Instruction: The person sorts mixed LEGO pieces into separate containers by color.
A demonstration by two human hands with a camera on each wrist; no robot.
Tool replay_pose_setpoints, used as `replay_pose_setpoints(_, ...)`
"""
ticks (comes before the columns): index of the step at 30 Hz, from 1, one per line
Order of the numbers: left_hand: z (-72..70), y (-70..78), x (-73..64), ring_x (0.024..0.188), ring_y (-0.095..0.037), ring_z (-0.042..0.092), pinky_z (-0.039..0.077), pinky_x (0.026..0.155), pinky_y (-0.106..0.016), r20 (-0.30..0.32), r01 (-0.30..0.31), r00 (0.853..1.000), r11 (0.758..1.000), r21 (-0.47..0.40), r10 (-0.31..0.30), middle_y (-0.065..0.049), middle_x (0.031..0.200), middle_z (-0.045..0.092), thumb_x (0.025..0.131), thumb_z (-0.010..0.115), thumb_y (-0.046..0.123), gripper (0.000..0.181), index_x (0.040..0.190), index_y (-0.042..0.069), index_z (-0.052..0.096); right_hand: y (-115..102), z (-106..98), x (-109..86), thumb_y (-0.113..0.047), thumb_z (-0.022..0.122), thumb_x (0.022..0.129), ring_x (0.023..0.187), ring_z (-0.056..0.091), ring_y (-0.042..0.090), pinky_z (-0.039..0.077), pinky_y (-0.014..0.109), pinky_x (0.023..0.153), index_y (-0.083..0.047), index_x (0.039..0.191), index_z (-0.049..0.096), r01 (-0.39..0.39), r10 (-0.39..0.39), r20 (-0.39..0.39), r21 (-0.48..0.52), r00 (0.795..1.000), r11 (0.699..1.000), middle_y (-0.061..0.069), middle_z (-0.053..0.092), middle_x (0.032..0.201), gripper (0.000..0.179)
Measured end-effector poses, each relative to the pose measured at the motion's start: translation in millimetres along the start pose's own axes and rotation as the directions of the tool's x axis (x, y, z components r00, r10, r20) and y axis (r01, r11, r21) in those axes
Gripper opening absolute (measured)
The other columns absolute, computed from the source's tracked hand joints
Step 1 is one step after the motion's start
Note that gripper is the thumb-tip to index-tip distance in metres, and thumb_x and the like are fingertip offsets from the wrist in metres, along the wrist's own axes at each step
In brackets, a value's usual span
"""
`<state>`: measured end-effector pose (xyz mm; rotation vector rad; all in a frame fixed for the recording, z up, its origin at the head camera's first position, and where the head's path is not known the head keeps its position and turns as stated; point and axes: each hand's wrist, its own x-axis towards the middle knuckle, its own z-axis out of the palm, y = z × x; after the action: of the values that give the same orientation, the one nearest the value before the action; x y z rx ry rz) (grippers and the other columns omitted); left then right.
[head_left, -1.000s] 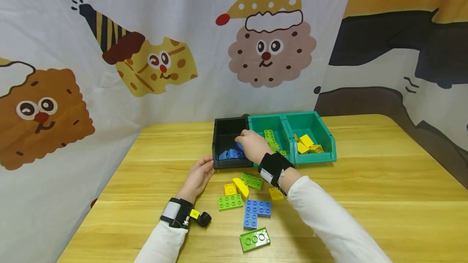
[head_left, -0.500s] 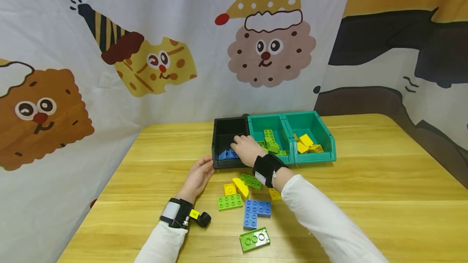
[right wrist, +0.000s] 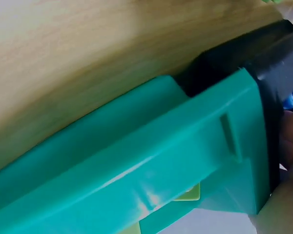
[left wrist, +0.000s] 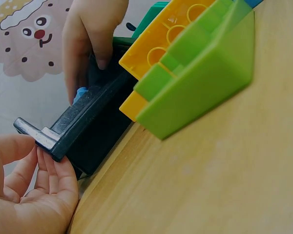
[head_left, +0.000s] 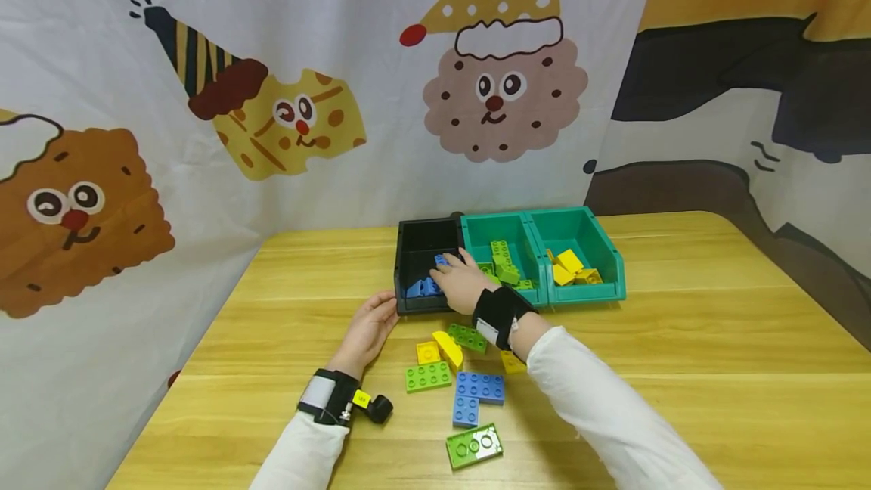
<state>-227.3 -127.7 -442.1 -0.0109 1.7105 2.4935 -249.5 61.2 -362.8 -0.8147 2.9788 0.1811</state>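
Note:
My left hand (head_left: pixel 367 331) grips the front left corner of a black bin (head_left: pixel 423 308). In the left wrist view its thumb lies over the rim and its fingers are below. Reaching into that bin from the right, my right hand (head_left: pixel 466 284) has its fingers spread and pointing down. Just past its fingertips a blue brick (head_left: pixel 441 258) shows. More blue bricks (head_left: pixel 422 288) lie near the bin's front, partly covered by the hand. The right wrist view catches only part of the right hand (right wrist: pixel 290 146) beside the bin wall.
Right of the black bin stand a teal bin (head_left: pixel 512 226) with green bricks and another teal bin (head_left: pixel 592 294) with yellow ones. Loose on the wooden table (head_left: pixel 714 369) are green bricks (head_left: pixel 429 376), blue bricks (head_left: pixel 481 387) and yellow pieces (head_left: pixel 447 350).
My right hand has moved slightly left and lower into the black bin. The blue brick it held now lies inside, and its fingers have spread. The left hand stays put.

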Motion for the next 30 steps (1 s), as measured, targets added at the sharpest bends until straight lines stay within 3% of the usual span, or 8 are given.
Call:
replay_pose_setpoints(7, 0.2, -1.1, 0.8, 0.083, -0.009, 0.053, 0.047, 0.079, -0.020, -0.013, 0.002, 1.000, 1.000, -0.015, -0.002, 0.000, 0.095, 0.053, 0.095, 0.044, -0.003, 0.014, 0.107, -0.001, 0.053, 7, -6, -9.4, -0.002, 0.051, 0.093, 0.133, 0.037, 0.029, 0.024, 0.049, 0.111, -0.012, 0.128, 0.058, 0.059, -0.042, -0.110, 0.155, 0.993, 0.986, 0.007, 0.053, 0.136, 0.038)
replay_pose_setpoints(15, 0.8, -0.5, 1.3, 0.085, -0.009, 0.053, 0.048, 0.080, -0.020, -0.020, 0.011, 1.000, 1.000, -0.009, -0.011, -0.001, 0.098, 0.053, 0.096, 0.044, -0.002, 0.015, 0.109, -0.002, 0.052, 17, -9, -33.8, -0.002, 0.049, 0.094, 0.124, 0.047, 0.032, 0.032, 0.051, 0.106, -0.006, 0.116, 0.066, 0.173, -0.073, -0.292, 0.334, 0.954, 0.927, 0.013, 0.057, 0.129, 0.028)
replay_pose_setpoints(23, -0.2, 0.0, 0.9, 0.086, -0.009, 0.053, 0.048, 0.080, -0.020, -0.019, 0.016, 1.000, 1.000, -0.001, -0.016, -0.001, 0.098, 0.052, 0.096, 0.044, -0.002, 0.017, 0.111, -0.003, 0.051, 20, -2, -58.9, -0.006, 0.052, 0.095, 0.125, 0.048, 0.029, 0.040, 0.043, 0.104, -0.007, 0.119, 0.064, 0.152, -0.028, -0.274, 0.442, 0.961, 0.884, 0.011, 0.055, 0.132, 0.027)
replay_pose_setpoints(30, 1.0, 0.7, 1.8, 0.087, -0.009, 0.054, 0.048, 0.081, -0.020, -0.023, 0.022, 0.999, 1.000, -0.009, -0.022, -0.001, 0.100, 0.052, 0.096, 0.043, -0.002, 0.019, 0.113, -0.005, 0.049, 25, 2, -83.4, -0.009, 0.054, 0.095, 0.122, 0.051, 0.030, 0.044, 0.045, 0.099, -0.005, 0.119, 0.063, 0.173, 0.009, -0.318, 0.540, 0.948, 0.824, 0.012, 0.056, 0.129, 0.026)
